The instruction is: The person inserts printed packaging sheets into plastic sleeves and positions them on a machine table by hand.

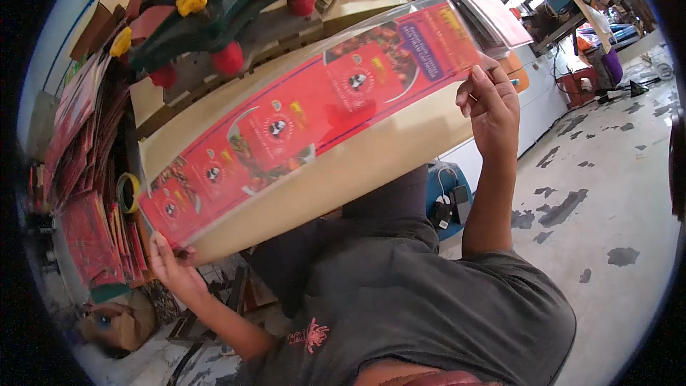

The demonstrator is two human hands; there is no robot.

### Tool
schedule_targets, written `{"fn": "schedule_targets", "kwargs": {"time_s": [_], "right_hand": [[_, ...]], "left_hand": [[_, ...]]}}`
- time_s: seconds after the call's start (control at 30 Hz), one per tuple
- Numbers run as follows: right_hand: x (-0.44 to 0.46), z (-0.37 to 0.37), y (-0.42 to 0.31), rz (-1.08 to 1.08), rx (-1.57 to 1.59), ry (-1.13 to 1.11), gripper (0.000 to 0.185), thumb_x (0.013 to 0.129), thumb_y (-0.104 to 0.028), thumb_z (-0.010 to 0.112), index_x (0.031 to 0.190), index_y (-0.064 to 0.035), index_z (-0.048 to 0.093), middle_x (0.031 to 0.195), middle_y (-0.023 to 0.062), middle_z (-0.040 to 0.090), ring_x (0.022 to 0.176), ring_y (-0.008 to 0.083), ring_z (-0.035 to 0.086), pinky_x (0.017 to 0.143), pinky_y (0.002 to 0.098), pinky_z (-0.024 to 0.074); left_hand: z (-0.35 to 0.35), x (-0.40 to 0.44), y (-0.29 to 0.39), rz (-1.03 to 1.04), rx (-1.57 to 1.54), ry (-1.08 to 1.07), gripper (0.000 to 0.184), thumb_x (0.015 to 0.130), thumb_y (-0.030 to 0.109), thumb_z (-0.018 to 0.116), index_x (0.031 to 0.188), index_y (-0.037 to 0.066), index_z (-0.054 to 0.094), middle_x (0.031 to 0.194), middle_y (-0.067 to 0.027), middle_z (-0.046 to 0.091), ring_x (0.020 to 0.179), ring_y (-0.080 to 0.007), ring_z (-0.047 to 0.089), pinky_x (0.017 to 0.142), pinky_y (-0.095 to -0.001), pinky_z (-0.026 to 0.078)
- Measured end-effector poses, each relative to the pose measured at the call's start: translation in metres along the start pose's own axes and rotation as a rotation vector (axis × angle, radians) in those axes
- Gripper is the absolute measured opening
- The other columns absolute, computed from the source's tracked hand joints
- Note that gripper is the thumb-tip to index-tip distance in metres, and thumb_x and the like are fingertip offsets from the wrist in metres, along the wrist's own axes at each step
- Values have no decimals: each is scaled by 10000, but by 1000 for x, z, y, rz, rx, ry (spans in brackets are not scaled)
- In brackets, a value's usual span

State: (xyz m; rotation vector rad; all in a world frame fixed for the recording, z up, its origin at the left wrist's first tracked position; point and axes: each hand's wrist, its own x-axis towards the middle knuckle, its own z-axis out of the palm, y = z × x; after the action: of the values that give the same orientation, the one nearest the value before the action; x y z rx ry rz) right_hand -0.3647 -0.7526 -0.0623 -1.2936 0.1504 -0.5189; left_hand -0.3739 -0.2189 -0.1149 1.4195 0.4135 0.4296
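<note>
A long printed sheet (286, 132), red with food photos, panda logos and clear plastic margins, stretches at a slant over a pale wooden tabletop (371, 150). My left hand (171, 264) pinches its near-left corner between thumb and fingers. At the far-right end, my right hand (489, 96) grips the other edge, its fingers curled and thumb pressed in. Most of the sheet lies flat between my hands, with light glare on its glossy surface. Whether its middle touches the tabletop I cannot tell.
Behind the sheet stands a dark green metal device (221, 21) with red and yellow knobs. Stacked red printed pieces (86, 121) and a yellow tape roll (128, 193) are at left. A blue stool (446, 200) holding chargers stands right of my legs, near the patchy floor (572, 186).
</note>
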Motion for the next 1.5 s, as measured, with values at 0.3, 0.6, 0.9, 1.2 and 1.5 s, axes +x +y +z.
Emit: {"fn": "schedule_targets", "kwargs": {"time_s": [0.3,0.6,0.9,1.2,1.5], "right_hand": [[1,-15,22,150,-562,-63,310,1002,-168,644,1276,-24,642,800,31,699,670,66,593,606,217,445],[6,-24,17,178,-766,-343,361,993,-142,651,1350,-95,634,840,28,639,791,80,589,721,239,483],[2,-36,27,188,-463,-237,517,969,-164,701,1439,-19,542,785,-34,577,729,50,537,674,199,413],[0,-31,31,162,-457,-135,367,966,-149,715,1299,-33,614,755,-20,613,667,47,554,625,209,431],[1,-27,40,114,-420,45,335,992,-151,674,1284,-9,588,770,7,643,647,40,579,563,183,422]], "left_hand": [[-1,39,-1,106,581,-47,379,1039,284,636,1278,-7,670,816,43,565,678,-32,441,613,-216,393],[1,54,0,272,937,-138,480,1039,335,618,1313,-58,642,1257,-107,696,1062,-153,617,929,-294,491],[3,47,-3,260,720,-168,428,1071,263,574,1386,-26,591,1216,-60,666,1028,-108,592,905,-251,477],[4,46,-5,204,575,-178,403,1066,196,586,1424,14,559,1154,-30,643,1011,-95,591,883,-237,480],[-10,35,9,151,783,-216,361,1030,177,622,1341,-8,627,1066,2,628,964,-73,562,830,-213,450]]}}
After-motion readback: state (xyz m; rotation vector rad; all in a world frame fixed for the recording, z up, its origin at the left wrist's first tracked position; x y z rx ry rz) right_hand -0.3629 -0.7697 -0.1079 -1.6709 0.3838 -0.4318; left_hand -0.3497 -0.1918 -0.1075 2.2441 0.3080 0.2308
